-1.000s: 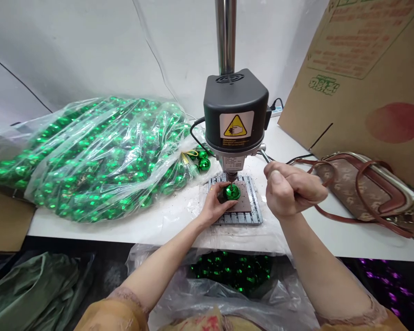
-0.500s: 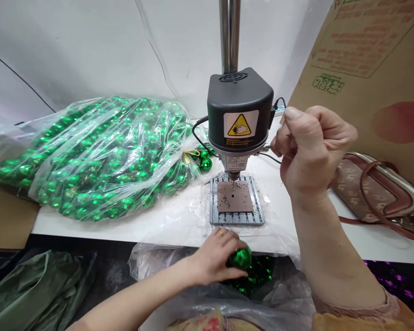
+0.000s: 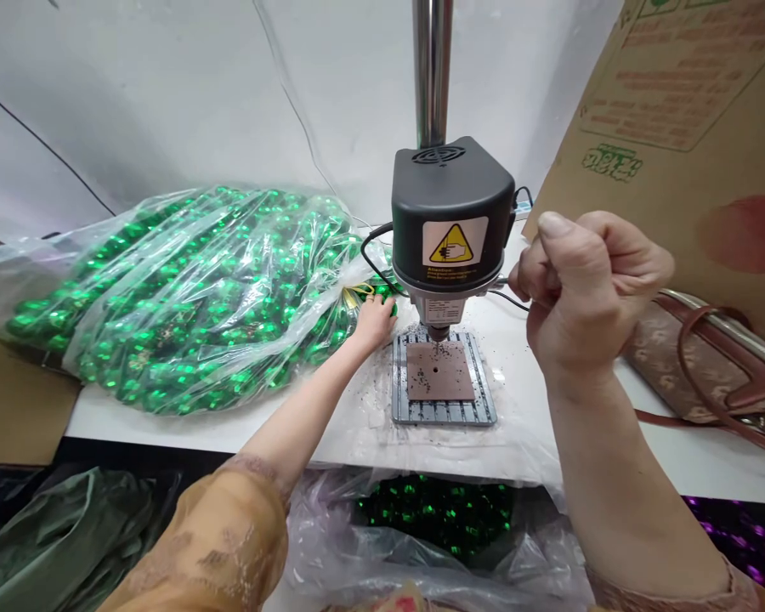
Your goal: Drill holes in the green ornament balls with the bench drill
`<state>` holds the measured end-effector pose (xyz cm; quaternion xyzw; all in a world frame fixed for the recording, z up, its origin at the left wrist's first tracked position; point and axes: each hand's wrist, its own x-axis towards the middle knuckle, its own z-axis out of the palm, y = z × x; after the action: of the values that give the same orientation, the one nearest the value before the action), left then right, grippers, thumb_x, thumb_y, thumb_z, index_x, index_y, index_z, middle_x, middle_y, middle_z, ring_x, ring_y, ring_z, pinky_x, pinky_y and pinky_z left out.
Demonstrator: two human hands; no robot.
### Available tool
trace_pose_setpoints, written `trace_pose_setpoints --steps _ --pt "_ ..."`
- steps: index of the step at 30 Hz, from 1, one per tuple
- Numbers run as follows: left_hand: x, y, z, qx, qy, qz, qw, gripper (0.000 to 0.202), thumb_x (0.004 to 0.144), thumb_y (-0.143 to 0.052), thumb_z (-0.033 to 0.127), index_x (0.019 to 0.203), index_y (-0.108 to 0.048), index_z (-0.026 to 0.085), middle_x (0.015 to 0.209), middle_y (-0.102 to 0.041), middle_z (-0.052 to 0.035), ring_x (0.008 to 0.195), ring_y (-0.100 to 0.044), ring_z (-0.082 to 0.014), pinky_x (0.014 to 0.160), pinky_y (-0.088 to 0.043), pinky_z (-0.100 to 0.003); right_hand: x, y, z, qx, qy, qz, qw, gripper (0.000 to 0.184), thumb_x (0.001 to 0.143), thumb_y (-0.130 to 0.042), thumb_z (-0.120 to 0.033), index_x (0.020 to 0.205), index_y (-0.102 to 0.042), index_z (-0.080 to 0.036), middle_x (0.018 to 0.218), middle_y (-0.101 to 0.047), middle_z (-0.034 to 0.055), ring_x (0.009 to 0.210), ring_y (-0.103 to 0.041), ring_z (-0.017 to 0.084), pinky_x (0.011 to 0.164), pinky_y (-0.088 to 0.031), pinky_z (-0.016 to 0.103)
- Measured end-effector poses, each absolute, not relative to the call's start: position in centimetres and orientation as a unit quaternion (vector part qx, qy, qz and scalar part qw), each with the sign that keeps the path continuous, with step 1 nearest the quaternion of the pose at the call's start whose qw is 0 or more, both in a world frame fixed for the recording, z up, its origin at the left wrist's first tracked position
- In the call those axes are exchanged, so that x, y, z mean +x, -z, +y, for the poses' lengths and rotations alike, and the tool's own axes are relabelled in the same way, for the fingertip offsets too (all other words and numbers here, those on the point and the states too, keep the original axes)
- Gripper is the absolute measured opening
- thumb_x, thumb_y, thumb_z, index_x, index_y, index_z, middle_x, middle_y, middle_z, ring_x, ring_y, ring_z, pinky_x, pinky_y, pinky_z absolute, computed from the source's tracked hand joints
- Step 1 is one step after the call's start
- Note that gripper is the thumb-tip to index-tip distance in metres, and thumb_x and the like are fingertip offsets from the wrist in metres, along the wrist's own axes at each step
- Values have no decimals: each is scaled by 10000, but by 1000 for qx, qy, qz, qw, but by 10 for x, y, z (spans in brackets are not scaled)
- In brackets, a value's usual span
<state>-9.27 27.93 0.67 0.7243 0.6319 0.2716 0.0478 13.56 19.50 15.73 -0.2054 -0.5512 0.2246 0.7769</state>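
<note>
At the mouth of a clear plastic bag (image 3: 210,340) full of shiny green balls, my left hand (image 3: 375,321) has its fingers curled over a green ball (image 3: 393,309), which they partly hide. My right hand (image 3: 590,293) is raised in a fist around the feed lever (image 3: 501,282) of a small black drill press (image 3: 452,204); only a short end of the lever shows. Below the drill chuck (image 3: 439,333), a brown board (image 3: 450,382) with a hole in it lies on the slotted metal base (image 3: 444,412). Dark shavings are scattered over both.
Below the table edge, an open plastic bag (image 3: 535,548) holds more green balls (image 3: 446,510). A brown handbag (image 3: 682,365) and a large cardboard box (image 3: 669,170) stand at right. Another cardboard piece (image 3: 19,408) is at left, above green cloth (image 3: 70,527).
My left hand has moved from the lower bag, where it had a green ball, up and left to the balls at the tied bag. My right hand stays in its fist at the lever.
</note>
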Motion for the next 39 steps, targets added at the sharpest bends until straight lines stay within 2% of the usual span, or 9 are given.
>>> trace_pose_setpoints --steps 2,5,9,11,13,17,25,33,39 --pt "-93 -4 291 729 -271 627 53 200 696 -697 38 828 -641 177 1001 -637 -132 1080 -567 -342 952 -438 -460 136 -157 194 -218 -209 -564 768 446 891 -592 -257 539 -325 -198 452 -324 -58 411 -334 46 448 -298 264" --pt "-93 0 285 702 -329 626 89 179 731 -729 138 892 -665 183 964 -646 -91 978 -615 -277 887 -476 -392 136 -156 194 -219 -205 -567 767 445 895 -590 -272 544 -327 -196 461 -328 -56 413 -333 47 446 -292 263" --pt "-87 1 250 559 -518 560 323 352 792 -733 371 1078 -665 179 914 -679 -49 846 -647 -184 799 -512 -323 135 -157 194 -203 -218 -553 779 429 877 -608 -217 533 -352 -192 452 -334 -61 405 -321 41 446 -275 261" --pt "-80 3 226 518 -542 506 427 449 792 -734 451 1143 -647 185 968 -704 -56 869 -661 -174 817 -518 -326 134 -156 194 -207 -207 -555 779 438 887 -601 -246 535 -344 -194 458 -317 -61 410 -322 39 449 -280 257" --pt "-72 6 205 505 -544 477 471 498 765 -765 476 1151 -641 186 1008 -716 -62 917 -668 -178 853 -516 -333 134 -154 194 -218 -185 -564 775 455 905 -580 -318 547 -325 -199 471 -301 -56 418 -326 41 455 -291 255" --pt "-59 15 182 518 -535 464 481 538 734 -798 479 1151 -634 182 1061 -714 -71 973 -667 -195 879 -517 -337 135 -152 195 -234 -163 -577 765 472 919 -541 -421 567 -312 -206 482 -296 -47 425 -330 48 461 -303 260" --pt "-49 19 180 592 -488 500 402 493 764 -772 454 1166 -648 196 1116 -711 -87 1009 -655 -231 918 -510 -387 135 -155 196 -190 -221 -551 782 450 877 -609 -247 537 -316 -214 450 -283 -58 395 -301 67 443 -279 296" --pt "-33 17 168 646 -462 513 325 500 723 -819 399 1155 -647 217 1127 -684 -80 1070 -636 -260 944 -511 -401 136 -153 196 -208 -203 -568 770 473 902 -580 -352 565 -280 -211 474 -305 -58 433 -304 48 473 -284 280" --pt "-31 25 167 645 -460 506 341 512 755 -797 392 1190 -602 204 1158 -676 -87 1101 -631 -264 994 -486 -425 136 -150 193 -207 -199 -574 767 475 906 -572 -289 560 -259 -202 456 -282 -62 412 -290 44 445 -269 270"
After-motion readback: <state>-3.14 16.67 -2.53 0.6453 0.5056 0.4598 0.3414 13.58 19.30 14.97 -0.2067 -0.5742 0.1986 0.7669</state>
